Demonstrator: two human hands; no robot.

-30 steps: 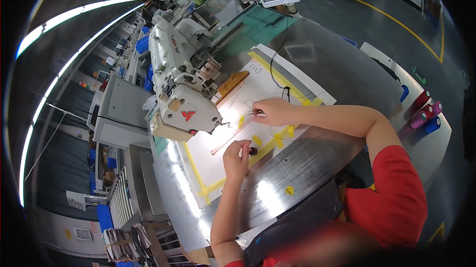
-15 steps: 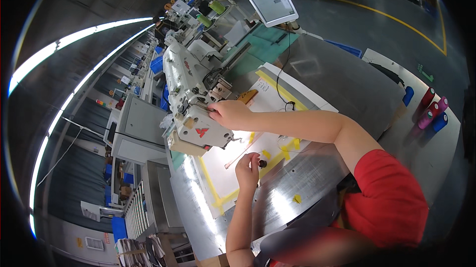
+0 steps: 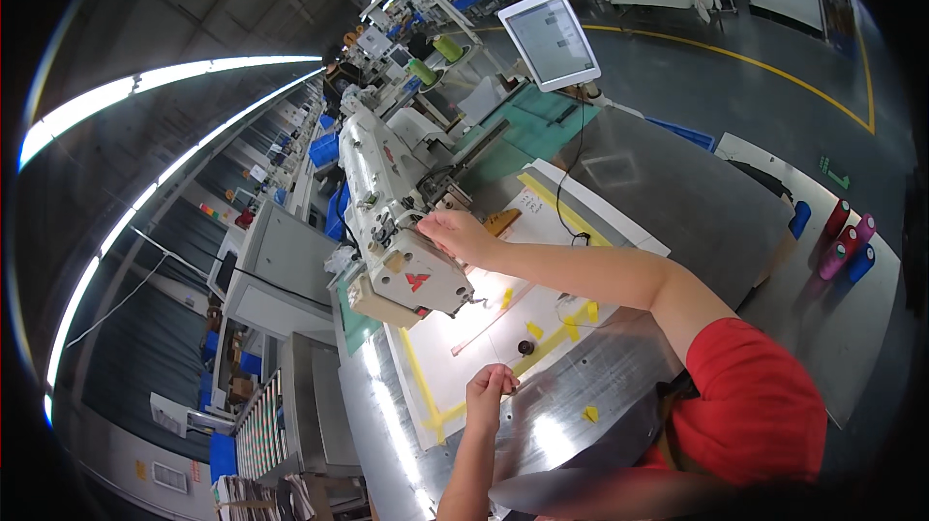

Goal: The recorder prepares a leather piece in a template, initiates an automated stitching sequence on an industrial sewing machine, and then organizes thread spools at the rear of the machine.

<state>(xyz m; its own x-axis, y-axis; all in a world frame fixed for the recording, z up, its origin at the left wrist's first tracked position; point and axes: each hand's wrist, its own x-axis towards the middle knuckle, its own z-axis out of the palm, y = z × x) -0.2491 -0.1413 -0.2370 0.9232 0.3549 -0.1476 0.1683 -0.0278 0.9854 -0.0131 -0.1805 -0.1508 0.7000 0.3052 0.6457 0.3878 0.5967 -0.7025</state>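
Observation:
My right hand point(image 3: 461, 237) is raised to the side of the white sewing machine head point(image 3: 402, 265). Its fingers are closed against the machine, and whatever they pinch is hidden. Lower down, my left hand point(image 3: 490, 393) hovers by the near edge of the white sheet point(image 3: 440, 366), its fingertips pressed together; I cannot make out anything in them. A small dark round piece point(image 3: 525, 347) lies just beyond that hand, apart from it. Under the lit needle area, a thin pinkish strip point(image 3: 479, 329) rests on the sheet, with yellow tape point(image 3: 550, 342) along the sheet's edge.
The metal tabletop point(image 3: 639, 173) carries a yellow tape scrap point(image 3: 590, 414) and a black cable point(image 3: 571, 216). A tablet point(image 3: 550, 39) stands at the far side. Several thread cones point(image 3: 838, 252) sit on a side table at right. A grey cabinet point(image 3: 276, 269) is at left.
My left hand has drawn back toward me, away from the dark round piece and the needle area. My right hand stays at the machine head. The whole view has shifted slightly.

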